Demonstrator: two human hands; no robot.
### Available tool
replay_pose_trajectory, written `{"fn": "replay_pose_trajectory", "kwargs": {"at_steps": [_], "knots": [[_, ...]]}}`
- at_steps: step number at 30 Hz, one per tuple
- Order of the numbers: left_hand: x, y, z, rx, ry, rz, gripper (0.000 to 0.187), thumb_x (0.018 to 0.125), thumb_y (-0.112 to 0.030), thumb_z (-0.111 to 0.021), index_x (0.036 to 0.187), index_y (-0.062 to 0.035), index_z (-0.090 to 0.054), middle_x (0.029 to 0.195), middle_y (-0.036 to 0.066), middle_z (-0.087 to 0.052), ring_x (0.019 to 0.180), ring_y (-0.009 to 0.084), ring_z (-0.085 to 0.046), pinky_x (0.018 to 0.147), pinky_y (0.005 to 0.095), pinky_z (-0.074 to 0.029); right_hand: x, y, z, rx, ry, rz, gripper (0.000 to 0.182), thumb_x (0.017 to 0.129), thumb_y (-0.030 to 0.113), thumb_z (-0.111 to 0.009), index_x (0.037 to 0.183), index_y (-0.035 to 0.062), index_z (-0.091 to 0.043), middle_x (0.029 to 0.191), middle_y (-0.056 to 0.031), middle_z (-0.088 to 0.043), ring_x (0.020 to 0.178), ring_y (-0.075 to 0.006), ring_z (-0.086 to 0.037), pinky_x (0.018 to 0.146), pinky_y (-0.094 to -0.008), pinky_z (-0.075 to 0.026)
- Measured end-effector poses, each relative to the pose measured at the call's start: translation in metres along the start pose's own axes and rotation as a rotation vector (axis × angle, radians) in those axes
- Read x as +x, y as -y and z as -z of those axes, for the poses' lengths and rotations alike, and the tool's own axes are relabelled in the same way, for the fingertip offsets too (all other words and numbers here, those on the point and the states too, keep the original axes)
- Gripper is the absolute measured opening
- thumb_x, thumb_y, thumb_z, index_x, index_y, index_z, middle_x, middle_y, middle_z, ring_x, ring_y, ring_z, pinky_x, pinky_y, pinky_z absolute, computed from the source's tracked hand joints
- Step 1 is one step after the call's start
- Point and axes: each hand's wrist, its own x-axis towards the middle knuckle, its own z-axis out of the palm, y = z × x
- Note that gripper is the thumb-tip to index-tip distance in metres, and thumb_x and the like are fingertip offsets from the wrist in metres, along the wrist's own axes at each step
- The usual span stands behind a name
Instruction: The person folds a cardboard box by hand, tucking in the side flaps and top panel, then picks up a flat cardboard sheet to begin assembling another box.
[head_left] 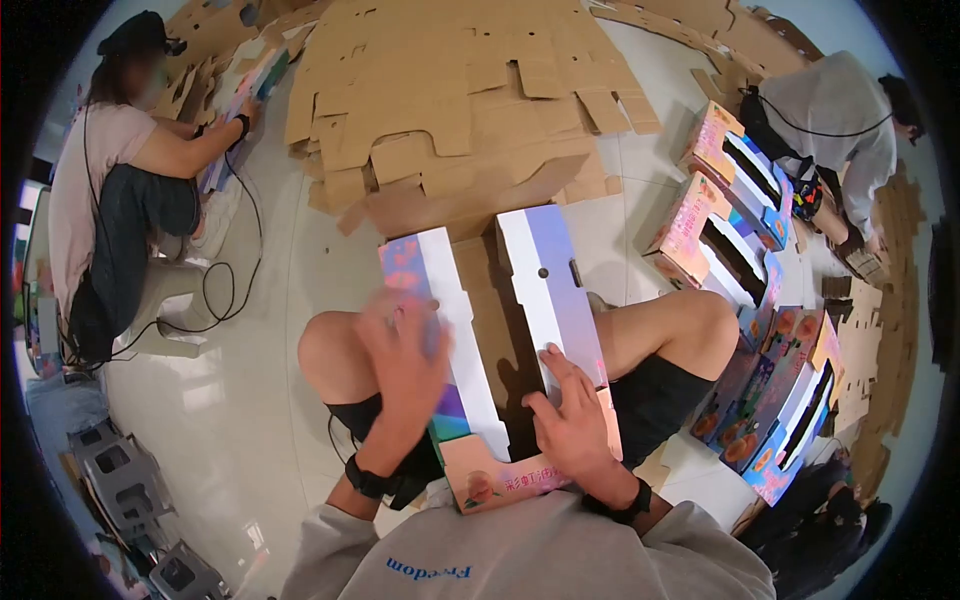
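A long printed cardboard box [540, 270] stands between my knees, its middle open to brown inside walls. White and purple flaps run along both long sides, and the near end is orange-pink with printed characters. At the far end a brown flap sticks outward. My left hand [405, 350] is over the box's left side, its fingers smeared by motion. On the right-hand flap rests my right hand [575, 420], with fingers stretched along the white edge and the thumb near the opening.
Flat brown cardboard sheets [440, 70] are piled ahead. Several printed boxes [690, 225] lie on the right. A person [120, 160] sits at left holding a printed piece, beside a black cable [258, 230]. Another person [830, 110] bends at right. Grey plastic stools [125, 480] stand lower left.
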Motion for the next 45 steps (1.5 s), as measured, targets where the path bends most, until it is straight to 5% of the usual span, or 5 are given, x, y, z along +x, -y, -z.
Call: {"fn": "replay_pose_trajectory", "kwargs": {"at_steps": [5,9,16,27,45], "knots": [[0.078,0.105,-0.023,-0.742,-0.296,0.417,0.058,0.110,-0.037,-0.059,0.162,-0.0155,-0.043,0.144,0.018,-0.053,0.131,0.0327,-0.054,0.109,0.0457,-0.047,-0.002,0.000,0.001,-0.017,0.027,0.026,0.019,0.083,0.001,-0.071,0.102,0.0040,-0.069,0.152,-0.0269,-0.050,0.147,-0.0451,-0.048,0.117,-0.0550,-0.044],[0.114,0.079,0.003,-1.330,-0.088,0.769,0.040,0.114,-0.025,-0.047,0.149,-0.0052,-0.050,0.150,0.015,-0.054,0.144,0.0282,-0.046,0.114,0.0461,-0.043,-0.002,0.001,0.002,-0.008,0.020,0.017,0.020,0.083,0.001,-0.070,0.103,0.0042,-0.069,0.152,-0.0269,-0.050,0.148,-0.0449,-0.047,0.118,-0.0552,-0.043],[0.093,0.102,-0.012,-1.238,0.468,0.322,0.022,0.104,-0.015,-0.058,0.123,-0.0082,-0.066,0.138,0.009,-0.058,0.152,0.0266,-0.037,0.121,0.0461,-0.034,-0.003,0.004,0.003,-0.016,0.029,-0.014,0.021,0.082,0.002,-0.073,0.103,0.0049,-0.069,0.152,-0.0265,-0.050,0.149,-0.0443,-0.047,0.119,-0.0553,-0.042],[0.043,0.044,-0.027,-0.786,0.046,0.267,0.036,0.105,-0.016,-0.053,0.139,-0.0093,-0.066,0.172,0.015,-0.031,0.162,0.0327,-0.022,0.131,0.0441,-0.021,0.000,0.003,0.000,-0.016,0.026,-0.003,0.027,0.079,0.003,-0.076,0.105,0.0044,-0.068,0.153,-0.0268,-0.048,0.150,-0.0447,-0.045,0.119,-0.0552,-0.042],[0.036,0.058,-0.018,-0.535,0.189,0.029,0.044,0.116,-0.023,-0.035,0.147,-0.0061,-0.060,0.174,0.018,-0.028,0.160,0.0371,-0.030,0.129,0.0473,-0.028,0.001,0.004,-0.002,0.000,0.020,-0.023,0.030,0.079,0.006,-0.078,0.107,0.0041,-0.068,0.154,-0.0272,-0.047,0.151,-0.0452,-0.043,0.120,-0.0567,-0.040]]}}
